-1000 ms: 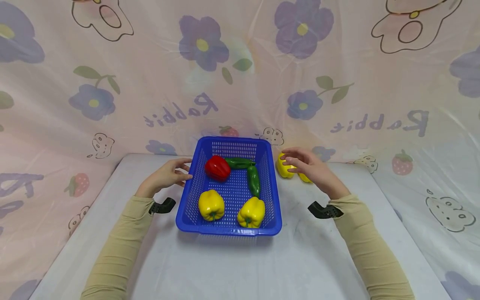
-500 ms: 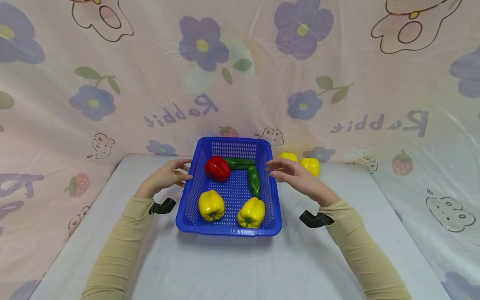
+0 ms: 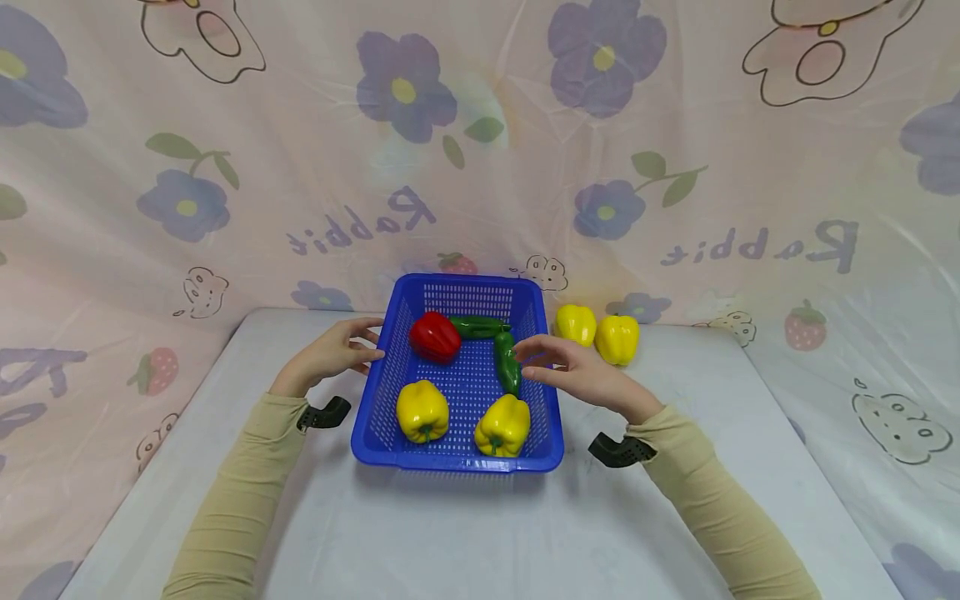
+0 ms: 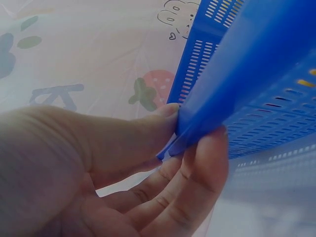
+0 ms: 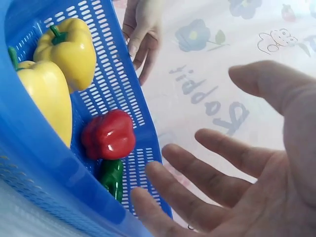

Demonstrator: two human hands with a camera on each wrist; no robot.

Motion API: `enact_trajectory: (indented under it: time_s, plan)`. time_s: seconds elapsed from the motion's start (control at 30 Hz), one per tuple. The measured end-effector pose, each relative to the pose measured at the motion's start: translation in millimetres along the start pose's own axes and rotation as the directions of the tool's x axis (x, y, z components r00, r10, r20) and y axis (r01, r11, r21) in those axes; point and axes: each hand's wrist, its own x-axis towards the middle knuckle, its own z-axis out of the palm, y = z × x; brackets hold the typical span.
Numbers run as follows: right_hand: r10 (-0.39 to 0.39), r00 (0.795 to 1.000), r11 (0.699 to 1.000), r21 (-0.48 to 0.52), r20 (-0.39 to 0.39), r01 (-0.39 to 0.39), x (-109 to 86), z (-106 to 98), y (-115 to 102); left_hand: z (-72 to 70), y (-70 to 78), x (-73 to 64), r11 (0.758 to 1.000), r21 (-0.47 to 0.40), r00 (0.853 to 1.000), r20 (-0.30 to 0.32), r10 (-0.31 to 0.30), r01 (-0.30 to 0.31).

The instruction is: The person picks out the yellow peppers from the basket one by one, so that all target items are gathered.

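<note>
A blue plastic basket (image 3: 459, 463) with slotted sides stands on the table. My left hand (image 3: 330, 354) pinches its left rim (image 4: 197, 123), thumb on one side and fingers on the other in the left wrist view. My right hand (image 3: 585, 377) hovers at the right rim, fingers spread and holding nothing; its fingertips overlap the basket's inside in the head view. Inside lie a red bell pepper (image 3: 435, 337), two long green peppers (image 3: 507, 362) and two yellow bell peppers (image 3: 423, 411), the second yellow bell pepper (image 3: 502, 425) at the near right corner.
Two more yellow bell peppers (image 3: 617, 339) sit on the white table (image 3: 465, 542) behind my right hand, right of the basket. A printed curtain (image 3: 480, 183) rises along the table's back edge. Each wrist wears a black camera mount (image 3: 618, 450).
My right hand has moved from the yellow bell peppers outside leftward to the basket's right side, uncovering both of them. The left hand and the basket have stayed in place.
</note>
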Motion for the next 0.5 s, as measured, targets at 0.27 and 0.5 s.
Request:
enact_trajectory:
  time_s: [0.27, 0.5]
  plan:
    - [-0.036, 0.996, 0.999, 0.015, 0.080, 0.035, -0.3, 8.0, -1.5, 0.2, -0.3, 0.0, 1.000, -0.005, 1.000, -0.003, 0.000, -0.001]
    - [-0.044, 0.991, 0.998, -0.039, 0.126, 0.049, -1.7, 12.2, -1.5, 0.3, -0.5, 0.0, 1.000, 0.003, 1.000, -0.008, 0.000, 0.000]
